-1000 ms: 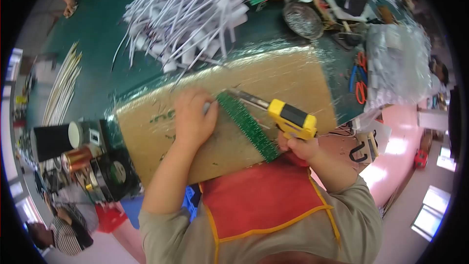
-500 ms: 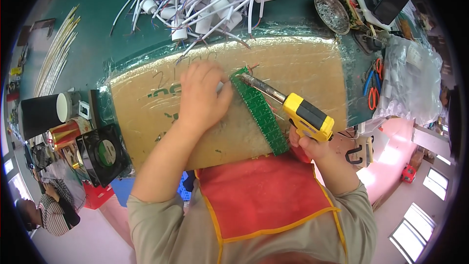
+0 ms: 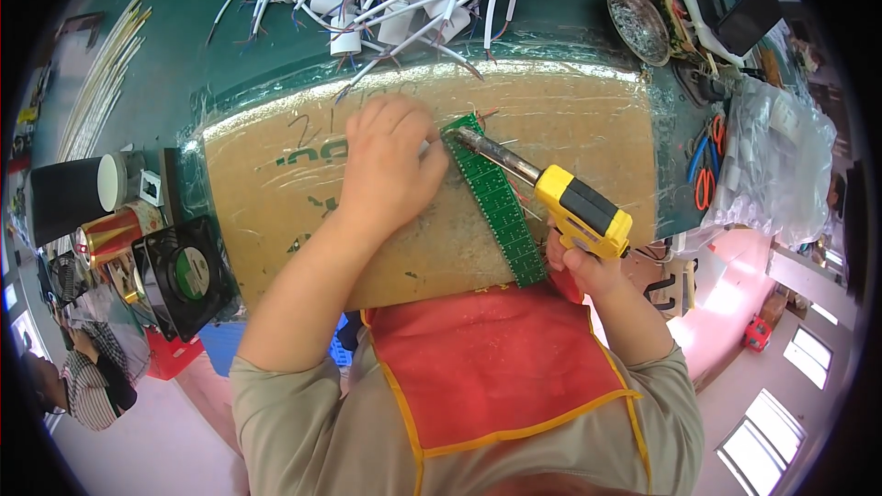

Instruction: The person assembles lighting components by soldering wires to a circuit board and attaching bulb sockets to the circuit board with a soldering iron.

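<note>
My right hand (image 3: 584,266) grips the handle of a yellow and black soldering gun (image 3: 581,209). Its metal barrel slants up to the left, and the tip meets the far end of a long green circuit board strip (image 3: 499,211). Thin wires poke out along the strip's right edge. Just left of that far end is my left hand (image 3: 390,161), palm down with the fingers curled in. Something small and pale shows by the fingertips, too little of it to name. Under both hands lies a brown cardboard sheet (image 3: 276,211) covered with clear film.
White cables with white sockets (image 3: 395,23) are heaped at the back. On the right are orange-handled scissors (image 3: 706,186), a clear plastic bag (image 3: 776,161) and a metal dish (image 3: 638,26). A black fan (image 3: 184,277) stands at left, near thin rods (image 3: 106,83). Another person (image 3: 87,381) is at lower left.
The view has shifted slightly. My left hand stays curled beside the strip's far end, and the soldering gun's tip remains on that end.
</note>
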`<state>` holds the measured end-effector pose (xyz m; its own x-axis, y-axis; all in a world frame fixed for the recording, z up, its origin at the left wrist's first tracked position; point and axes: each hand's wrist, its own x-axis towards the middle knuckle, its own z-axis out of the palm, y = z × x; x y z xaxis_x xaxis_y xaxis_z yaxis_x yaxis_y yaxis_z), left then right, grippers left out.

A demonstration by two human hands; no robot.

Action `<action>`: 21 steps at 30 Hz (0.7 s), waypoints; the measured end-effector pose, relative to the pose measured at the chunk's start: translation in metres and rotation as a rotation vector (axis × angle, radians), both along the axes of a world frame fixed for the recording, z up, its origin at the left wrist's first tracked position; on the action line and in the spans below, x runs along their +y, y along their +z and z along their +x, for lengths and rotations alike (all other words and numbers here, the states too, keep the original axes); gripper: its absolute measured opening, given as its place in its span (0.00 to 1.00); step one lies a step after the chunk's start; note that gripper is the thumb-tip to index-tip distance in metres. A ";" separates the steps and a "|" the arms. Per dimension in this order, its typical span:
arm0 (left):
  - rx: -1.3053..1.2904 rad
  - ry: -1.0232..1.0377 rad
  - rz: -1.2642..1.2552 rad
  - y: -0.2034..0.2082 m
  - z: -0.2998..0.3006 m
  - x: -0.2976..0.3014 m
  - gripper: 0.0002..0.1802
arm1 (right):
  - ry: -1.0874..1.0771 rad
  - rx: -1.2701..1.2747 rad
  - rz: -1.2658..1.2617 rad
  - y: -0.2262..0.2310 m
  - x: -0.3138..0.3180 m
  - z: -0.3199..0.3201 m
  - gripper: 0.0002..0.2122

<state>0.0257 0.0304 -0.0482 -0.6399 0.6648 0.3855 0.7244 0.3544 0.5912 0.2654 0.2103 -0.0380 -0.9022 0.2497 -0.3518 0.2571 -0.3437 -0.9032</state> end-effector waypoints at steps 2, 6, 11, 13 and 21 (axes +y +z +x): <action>-0.027 -0.007 -0.006 0.000 0.001 0.000 0.07 | -0.002 -0.004 0.001 -0.002 0.000 0.001 0.30; -0.007 0.003 -0.011 -0.001 0.001 0.001 0.06 | -0.021 -0.010 0.026 -0.003 -0.001 0.001 0.29; 0.008 0.000 0.008 -0.002 0.000 0.001 0.07 | 0.007 -0.008 0.031 -0.004 0.002 0.003 0.31; 0.010 -0.002 0.012 -0.002 0.000 0.002 0.07 | 0.005 0.000 0.016 -0.006 0.003 0.004 0.32; -0.003 -0.011 -0.008 0.001 -0.001 0.003 0.07 | 0.017 0.067 -0.024 -0.002 0.004 0.002 0.35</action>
<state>0.0246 0.0335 -0.0470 -0.6335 0.6753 0.3777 0.7265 0.3511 0.5906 0.2671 0.2144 -0.0400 -0.9281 0.2259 -0.2960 0.2021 -0.3619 -0.9100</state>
